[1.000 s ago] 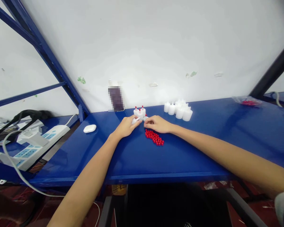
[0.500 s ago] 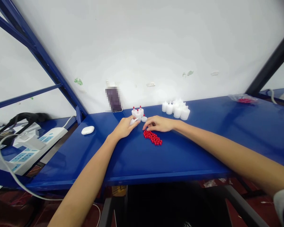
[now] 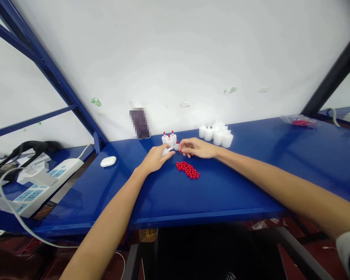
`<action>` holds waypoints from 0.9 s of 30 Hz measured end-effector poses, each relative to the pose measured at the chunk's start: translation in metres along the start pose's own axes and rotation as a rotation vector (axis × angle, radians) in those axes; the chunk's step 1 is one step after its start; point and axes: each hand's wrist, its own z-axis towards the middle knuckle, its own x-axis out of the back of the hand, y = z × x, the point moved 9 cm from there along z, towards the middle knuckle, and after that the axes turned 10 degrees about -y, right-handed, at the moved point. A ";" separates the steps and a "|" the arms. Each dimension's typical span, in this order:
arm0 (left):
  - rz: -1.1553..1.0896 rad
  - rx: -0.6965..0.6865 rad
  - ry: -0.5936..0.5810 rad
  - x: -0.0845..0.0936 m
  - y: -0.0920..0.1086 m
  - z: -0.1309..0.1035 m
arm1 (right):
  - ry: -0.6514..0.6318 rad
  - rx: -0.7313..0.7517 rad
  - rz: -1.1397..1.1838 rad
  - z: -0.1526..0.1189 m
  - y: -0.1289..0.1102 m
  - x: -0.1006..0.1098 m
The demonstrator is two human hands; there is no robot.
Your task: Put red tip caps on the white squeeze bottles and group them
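My left hand [image 3: 155,158] is closed around a small white squeeze bottle [image 3: 165,152], whose bare nozzle points right. Pinched in the fingertips of my right hand [image 3: 196,147] is a small red cap [image 3: 180,151], just to the right of that nozzle and apart from it. Nearer me, a patch of loose red caps [image 3: 188,170] lies on the blue table [image 3: 221,194]. Behind my hands stand several white bottles with red tips [image 3: 169,139]; one more bottle [image 3: 176,147] beside them is partly hidden by my right fingers.
Several white bottles without caps [image 3: 217,134] stand at the back right. A phone [image 3: 140,122] leans on the wall, and a white earbud case [image 3: 108,161] lies left. A clear bag with red contents [image 3: 300,121] sits far right. Power strips [image 3: 43,186] are beyond the left edge.
My right hand has moved up and away from the pile of red caps, carrying one cap toward the bottle nozzle. My left hand still grips the bottle, nearly in place.
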 end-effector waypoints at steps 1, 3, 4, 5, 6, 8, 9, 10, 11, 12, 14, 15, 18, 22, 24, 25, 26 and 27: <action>0.005 -0.002 -0.003 -0.001 0.002 0.000 | 0.032 0.015 0.003 0.000 0.000 0.002; 0.023 -0.005 -0.010 -0.003 0.006 0.001 | 0.077 0.027 -0.022 -0.001 0.002 0.005; 0.036 -0.009 -0.015 -0.004 0.008 0.001 | 0.090 0.026 -0.036 -0.001 0.004 0.005; 0.050 -0.016 -0.023 -0.004 0.011 0.001 | 0.101 0.024 -0.045 0.000 0.005 0.005; 0.064 -0.025 -0.030 -0.005 0.013 0.000 | 0.112 0.026 -0.046 0.000 0.006 0.005; 0.090 -0.045 -0.050 -0.005 0.018 0.000 | 0.128 0.041 -0.042 0.000 0.006 0.005; 0.099 -0.056 -0.059 -0.006 0.020 0.000 | 0.135 0.049 -0.054 0.000 0.005 0.004; 0.105 -0.068 -0.066 -0.006 0.022 0.000 | 0.139 0.055 -0.081 0.000 0.003 0.002; 0.111 -0.076 -0.069 -0.006 0.023 0.000 | 0.143 0.058 -0.123 0.001 0.001 0.001; 0.116 -0.082 -0.071 -0.006 0.024 0.000 | 0.146 0.056 -0.175 0.001 -0.001 -0.001; 0.121 -0.083 -0.069 -0.005 0.024 0.000 | 0.150 0.056 -0.277 0.003 -0.006 -0.005; 0.120 -0.081 -0.070 -0.005 0.023 0.001 | 0.148 0.062 -0.318 0.003 -0.009 -0.007; 0.103 -0.082 -0.075 -0.006 0.022 0.001 | 0.149 0.073 -0.367 0.005 -0.012 -0.010; 0.102 -0.082 -0.042 -0.005 0.022 0.000 | 0.179 0.050 -0.318 0.005 -0.010 -0.007; 0.123 -0.088 -0.039 -0.004 0.024 0.000 | 0.169 0.068 -0.318 0.005 -0.012 -0.008; 0.143 -0.089 -0.043 -0.004 0.026 0.000 | 0.165 0.080 -0.316 0.006 -0.013 -0.008; 0.167 -0.086 -0.048 -0.004 0.027 0.000 | 0.165 0.089 -0.308 0.006 -0.014 -0.008; 0.193 -0.078 -0.052 -0.003 0.029 0.001 | 0.171 0.094 -0.295 0.006 -0.015 -0.008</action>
